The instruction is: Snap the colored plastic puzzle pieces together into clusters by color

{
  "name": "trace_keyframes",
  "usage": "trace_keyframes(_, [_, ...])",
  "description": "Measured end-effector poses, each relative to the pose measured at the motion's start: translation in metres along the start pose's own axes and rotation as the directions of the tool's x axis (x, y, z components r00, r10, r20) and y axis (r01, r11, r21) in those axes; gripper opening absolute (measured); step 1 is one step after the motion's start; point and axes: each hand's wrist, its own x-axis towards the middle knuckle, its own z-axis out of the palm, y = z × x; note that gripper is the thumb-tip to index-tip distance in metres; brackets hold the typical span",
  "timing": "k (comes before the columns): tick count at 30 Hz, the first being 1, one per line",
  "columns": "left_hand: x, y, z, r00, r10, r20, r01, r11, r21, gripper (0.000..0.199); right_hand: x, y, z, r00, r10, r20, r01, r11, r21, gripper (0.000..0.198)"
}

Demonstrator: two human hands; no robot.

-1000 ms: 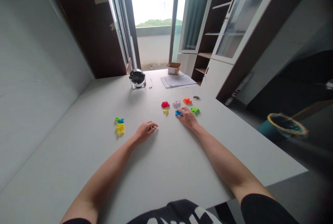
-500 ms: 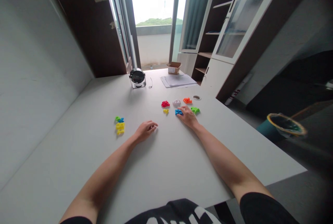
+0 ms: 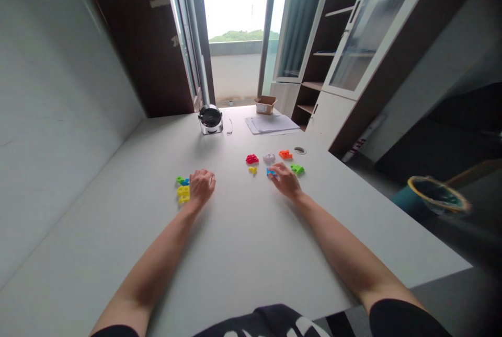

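The right hand (image 3: 285,181) has fingers around a blue toy (image 3: 270,171). The left hand (image 3: 202,186) is beside yellow toys (image 3: 183,190). I can't tell if either grips.

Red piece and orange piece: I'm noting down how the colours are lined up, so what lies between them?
In the head view, a whitish piece lies between the red piece and the orange piece.
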Motion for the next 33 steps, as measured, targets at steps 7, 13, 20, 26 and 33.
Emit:
trace_keyframes(7, [0.008, -0.047, 0.003, 0.949, -0.307, 0.072, 0.283, 0.929, 0.237, 0.038, 0.002, -0.006, -0.002, 0.996, -0.090, 0.009, 0.090, 0.996, 0.024, 0.019])
trace_keyframes(13, [0.005, -0.050, 0.018, 0.938, -0.320, 0.129, 0.288, 0.932, 0.222, 0.041, 0.003, -0.039, -0.010, 0.987, -0.146, 0.072, 0.135, 0.981, 0.137, 0.020])
trace_keyframes(20, [0.008, -0.041, 0.013, 0.991, -0.018, 0.132, 0.009, 0.998, 0.066, 0.028, -0.005, -0.110, -0.007, 0.925, -0.287, 0.248, 0.155, 0.882, 0.445, 0.018])
trace_keyframes(26, [0.019, -0.032, 0.016, 0.989, 0.044, 0.140, -0.046, 0.999, 0.012, 0.024, -0.014, -0.129, 0.021, 0.906, -0.353, 0.232, 0.183, 0.823, 0.538, 0.013])
trace_keyframes(33, [0.037, -0.021, 0.022, 0.976, 0.133, 0.174, -0.144, 0.988, 0.053, 0.020, 0.005, -0.108, 0.035, 0.887, -0.171, 0.429, -0.210, 0.678, 0.704, 0.024])
